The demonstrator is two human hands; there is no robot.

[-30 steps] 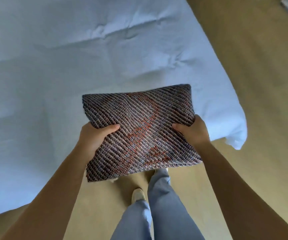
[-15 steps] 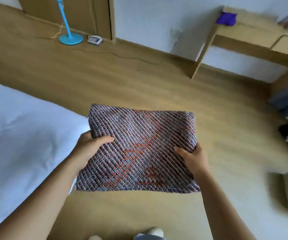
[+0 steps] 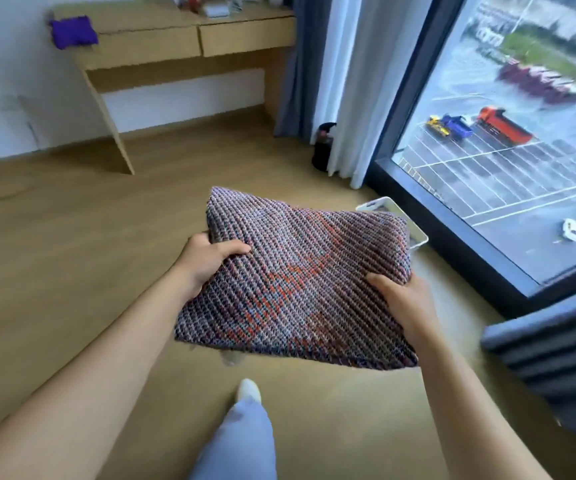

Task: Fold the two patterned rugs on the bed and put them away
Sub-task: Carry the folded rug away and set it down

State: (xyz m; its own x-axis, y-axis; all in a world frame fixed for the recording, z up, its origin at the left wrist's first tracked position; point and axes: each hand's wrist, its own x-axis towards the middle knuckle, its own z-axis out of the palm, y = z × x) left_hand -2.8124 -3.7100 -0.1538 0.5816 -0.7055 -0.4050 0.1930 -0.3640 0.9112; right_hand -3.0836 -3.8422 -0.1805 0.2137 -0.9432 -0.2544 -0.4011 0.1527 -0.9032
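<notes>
A folded patterned rug point(image 3: 300, 282), woven in purple, grey and orange, is held flat in the air above the wooden floor. My left hand point(image 3: 210, 258) grips its left edge with the thumb on top. My right hand point(image 3: 404, 299) grips its right edge the same way. A white basket point(image 3: 414, 230) on the floor by the window is mostly hidden behind the rug's far right corner. The bed is out of view, and I see only this one rug.
A wooden desk point(image 3: 182, 39) with drawers stands against the far wall, a purple cloth point(image 3: 73, 32) on its left end. Curtains point(image 3: 342, 81) and a dark bottle point(image 3: 323, 147) are beside a floor-length window point(image 3: 508, 140). Dark folded fabric point(image 3: 556, 362) lies at right.
The view has swung right, away from the bed, to the desk and window. Both hands keep the same grip on the folded rug and have carried it along.
</notes>
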